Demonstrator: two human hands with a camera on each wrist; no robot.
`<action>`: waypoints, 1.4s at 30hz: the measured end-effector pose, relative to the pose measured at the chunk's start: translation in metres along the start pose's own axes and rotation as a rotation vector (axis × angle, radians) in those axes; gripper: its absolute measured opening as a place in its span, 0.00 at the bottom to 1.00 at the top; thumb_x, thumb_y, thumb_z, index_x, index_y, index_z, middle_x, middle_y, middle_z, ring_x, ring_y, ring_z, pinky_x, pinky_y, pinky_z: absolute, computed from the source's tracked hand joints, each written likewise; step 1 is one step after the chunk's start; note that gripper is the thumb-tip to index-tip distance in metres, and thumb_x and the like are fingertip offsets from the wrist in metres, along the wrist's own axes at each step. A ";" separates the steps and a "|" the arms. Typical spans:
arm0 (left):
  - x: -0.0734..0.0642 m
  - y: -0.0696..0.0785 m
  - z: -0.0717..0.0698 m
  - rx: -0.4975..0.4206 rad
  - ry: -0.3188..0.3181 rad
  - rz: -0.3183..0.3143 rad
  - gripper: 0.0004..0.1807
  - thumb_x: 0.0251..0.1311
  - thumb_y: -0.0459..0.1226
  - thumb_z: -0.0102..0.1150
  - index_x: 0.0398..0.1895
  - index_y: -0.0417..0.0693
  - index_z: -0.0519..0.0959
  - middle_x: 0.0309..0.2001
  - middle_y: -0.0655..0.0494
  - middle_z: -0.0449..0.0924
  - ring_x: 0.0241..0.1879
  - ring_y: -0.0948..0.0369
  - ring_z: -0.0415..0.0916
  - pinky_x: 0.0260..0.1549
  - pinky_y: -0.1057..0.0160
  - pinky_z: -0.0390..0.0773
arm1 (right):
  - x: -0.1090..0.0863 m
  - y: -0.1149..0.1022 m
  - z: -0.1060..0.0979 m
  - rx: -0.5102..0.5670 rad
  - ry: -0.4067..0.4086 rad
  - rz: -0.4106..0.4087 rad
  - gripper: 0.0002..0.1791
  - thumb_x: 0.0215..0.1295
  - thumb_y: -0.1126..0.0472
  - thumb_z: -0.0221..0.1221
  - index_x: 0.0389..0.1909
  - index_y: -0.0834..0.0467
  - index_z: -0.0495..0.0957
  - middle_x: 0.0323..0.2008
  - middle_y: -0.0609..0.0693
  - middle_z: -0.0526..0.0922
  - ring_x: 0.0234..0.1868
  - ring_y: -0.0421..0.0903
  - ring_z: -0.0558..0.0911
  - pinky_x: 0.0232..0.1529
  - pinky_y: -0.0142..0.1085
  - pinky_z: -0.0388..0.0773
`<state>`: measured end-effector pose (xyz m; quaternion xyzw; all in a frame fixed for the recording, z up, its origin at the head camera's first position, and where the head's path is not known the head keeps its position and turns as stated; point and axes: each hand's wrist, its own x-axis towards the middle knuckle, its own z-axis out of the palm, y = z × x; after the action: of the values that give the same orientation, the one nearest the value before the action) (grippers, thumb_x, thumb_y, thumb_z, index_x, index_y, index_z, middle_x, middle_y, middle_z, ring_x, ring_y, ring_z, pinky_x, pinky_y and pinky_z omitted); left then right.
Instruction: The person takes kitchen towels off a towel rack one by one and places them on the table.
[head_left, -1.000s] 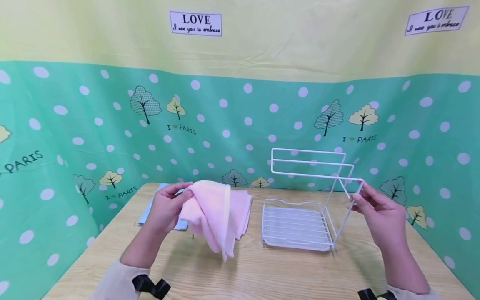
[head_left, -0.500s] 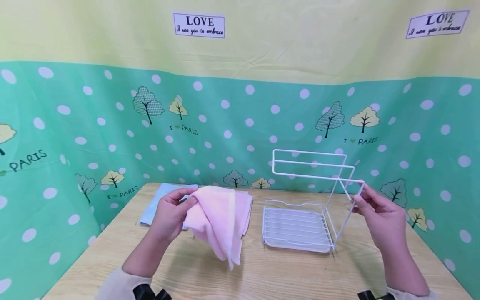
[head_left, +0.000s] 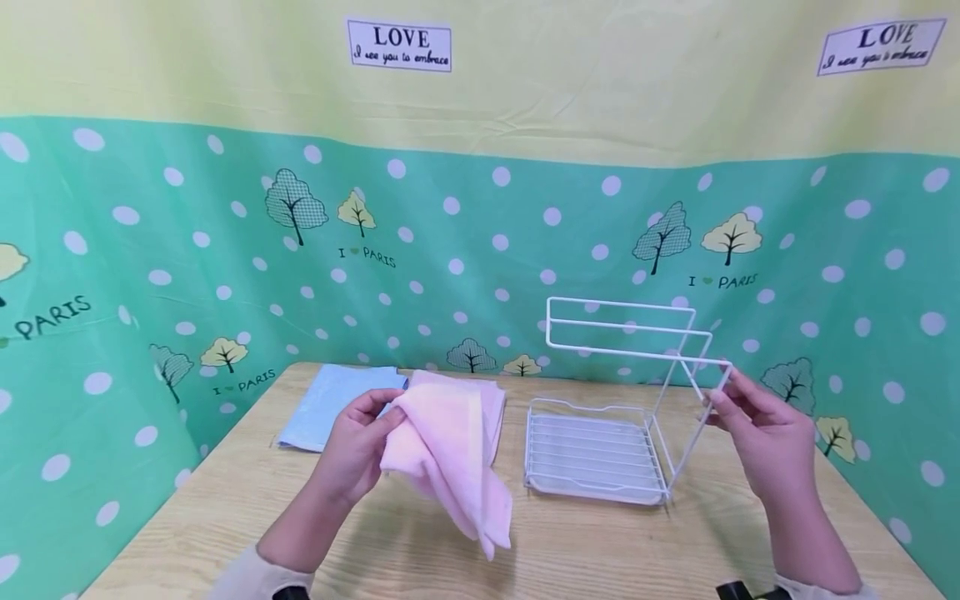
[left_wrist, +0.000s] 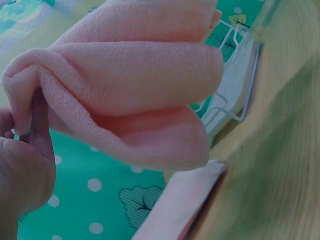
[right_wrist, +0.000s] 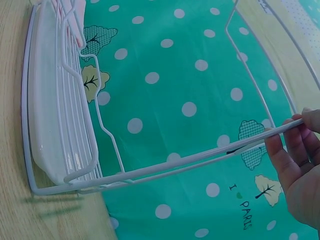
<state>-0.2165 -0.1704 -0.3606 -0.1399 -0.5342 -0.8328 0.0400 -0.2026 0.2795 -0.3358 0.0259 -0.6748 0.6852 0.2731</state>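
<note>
My left hand (head_left: 360,442) pinches a pink towel (head_left: 442,450) by one corner, and its folds hang down above the table. In the left wrist view the towel (left_wrist: 140,80) droops in thick folds from the thumb and fingers. On the right, my right hand (head_left: 765,433) grips the upper side bar of a white wire rack (head_left: 630,353), which stands on the table. The right wrist view shows the fingers (right_wrist: 282,160) curled at the rack's bar (right_wrist: 200,156). A white tray (head_left: 592,454) sits under the wires at the rack's base.
A folded blue towel (head_left: 322,408) lies at the back left of the wooden table (head_left: 592,550). Beside it is a folded pink towel (head_left: 491,408), partly behind the held one. A green and yellow printed curtain (head_left: 495,217) surrounds the table.
My left hand has moved right and slightly down with the pink towel, showing more of the blue towel. The right hand and the rack have stayed put.
</note>
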 end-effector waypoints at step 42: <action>-0.028 -0.015 -0.151 0.915 0.139 -0.417 0.15 0.58 0.29 0.64 0.48 0.34 0.78 0.41 0.47 0.77 0.40 0.54 0.76 0.34 0.57 0.82 | 0.004 0.000 0.000 0.014 0.012 -0.003 0.25 0.61 0.70 0.64 0.60 0.60 0.76 0.37 0.48 0.84 0.33 0.38 0.84 0.34 0.30 0.82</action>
<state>-0.2211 -0.3019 -0.4404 0.0574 -0.8571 -0.5108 -0.0346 -0.2058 0.2807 -0.3338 0.0248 -0.6682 0.6897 0.2778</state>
